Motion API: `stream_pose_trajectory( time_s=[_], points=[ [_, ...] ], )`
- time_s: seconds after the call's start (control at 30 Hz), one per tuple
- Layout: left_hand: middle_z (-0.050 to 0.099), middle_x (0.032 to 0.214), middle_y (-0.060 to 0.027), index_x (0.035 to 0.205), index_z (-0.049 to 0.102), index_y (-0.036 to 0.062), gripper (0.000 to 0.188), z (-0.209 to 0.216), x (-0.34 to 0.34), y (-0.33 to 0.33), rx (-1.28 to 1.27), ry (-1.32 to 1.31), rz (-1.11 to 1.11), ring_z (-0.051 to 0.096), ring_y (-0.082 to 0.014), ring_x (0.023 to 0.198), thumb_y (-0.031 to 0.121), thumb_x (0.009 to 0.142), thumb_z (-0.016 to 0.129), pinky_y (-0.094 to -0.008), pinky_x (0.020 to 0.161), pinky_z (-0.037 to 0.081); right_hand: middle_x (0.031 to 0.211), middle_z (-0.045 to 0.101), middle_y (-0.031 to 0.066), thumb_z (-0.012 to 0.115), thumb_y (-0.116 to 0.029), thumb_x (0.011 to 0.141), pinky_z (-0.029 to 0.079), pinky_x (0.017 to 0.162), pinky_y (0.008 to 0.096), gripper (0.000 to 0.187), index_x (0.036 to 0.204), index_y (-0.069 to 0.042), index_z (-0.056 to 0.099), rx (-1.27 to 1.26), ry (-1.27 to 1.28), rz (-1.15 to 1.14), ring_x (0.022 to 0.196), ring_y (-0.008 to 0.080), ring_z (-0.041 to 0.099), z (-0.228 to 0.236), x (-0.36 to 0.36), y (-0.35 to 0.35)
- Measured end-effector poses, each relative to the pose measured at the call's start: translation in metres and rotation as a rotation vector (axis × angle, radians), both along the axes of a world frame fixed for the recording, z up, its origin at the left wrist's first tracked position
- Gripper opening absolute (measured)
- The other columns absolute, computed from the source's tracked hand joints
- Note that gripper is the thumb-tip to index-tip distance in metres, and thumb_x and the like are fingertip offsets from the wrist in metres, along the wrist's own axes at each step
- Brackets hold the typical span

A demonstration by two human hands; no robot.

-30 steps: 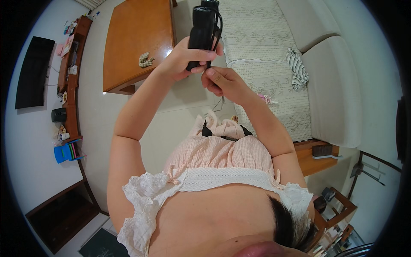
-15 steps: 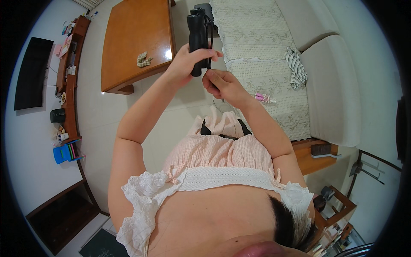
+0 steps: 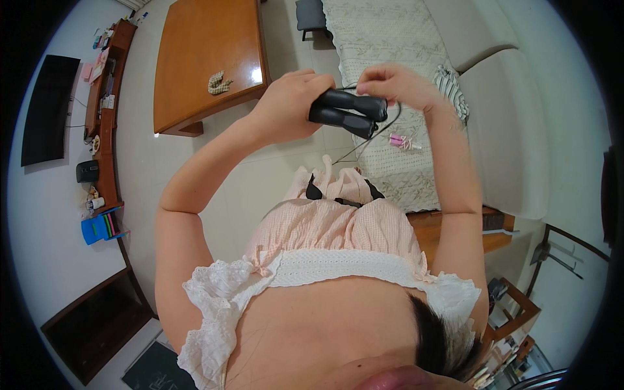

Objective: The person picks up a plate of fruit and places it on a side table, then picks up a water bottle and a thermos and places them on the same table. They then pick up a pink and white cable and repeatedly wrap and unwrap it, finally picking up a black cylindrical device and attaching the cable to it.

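Observation:
My left hand (image 3: 292, 104) is wrapped round the two black handles of a jump rope (image 3: 354, 104), held side by side and pointing to the right. From the handle ends a thin dark cord (image 3: 397, 118) loops out, and part of it runs down toward my dress. Just above the handle tips, my right hand (image 3: 404, 88) has its fingers pinched together on the cord near the handles; the exact grip is partly hidden.
Left of my arms stands a wooden table (image 3: 201, 45) with a small checked cloth item (image 3: 219, 83) on it. To the right is a sofa (image 3: 500, 130) with a patterned cover, a striped cloth (image 3: 452, 91) and a pink-and-white bundle (image 3: 403, 141). A grey stool (image 3: 311, 14) stands beyond.
The handles have turned from upright to nearly level, pointing right. My right hand has moved up and to the right, and the cord now loops out past the handle ends.

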State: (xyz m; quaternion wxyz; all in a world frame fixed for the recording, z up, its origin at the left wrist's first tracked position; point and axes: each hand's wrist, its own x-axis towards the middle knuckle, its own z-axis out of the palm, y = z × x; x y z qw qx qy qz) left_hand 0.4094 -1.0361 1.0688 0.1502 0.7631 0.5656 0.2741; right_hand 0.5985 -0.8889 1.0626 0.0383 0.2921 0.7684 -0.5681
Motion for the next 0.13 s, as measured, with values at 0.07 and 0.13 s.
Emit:
stream_pose_trajectory(
  time_s=[0.07,0.13],
  points=[
    [0.055,0.081,-0.0084,0.086,0.050,0.0064,0.037,-0.004,0.000,0.003,0.158,0.183,0.019,0.052,-0.0287,0.084,0.003,0.055,0.068,-0.0363,0.076,0.042,0.062,0.046,-0.0075,0.059,-0.023,0.082,0.030,0.045,0.0179,0.017,0.087,-0.008,0.063,0.121,-0.071,-0.002,0.052,0.0017,0.038,0.027,-0.004,0.010],
    [0.056,0.083,-0.0053,0.086,0.050,0.0075,0.039,-0.009,-0.006,0.008,0.221,0.324,0.078,0.051,-0.0255,0.088,0.003,0.052,0.068,-0.0385,0.082,0.038,0.061,0.045,-0.0074,0.059,-0.023,0.083,0.030,0.045,0.0168,0.017,0.087,-0.007,0.063,0.120,0.010,-0.087,0.052,0.0010,0.038,0.046,-0.001,0.008]
  ],
)
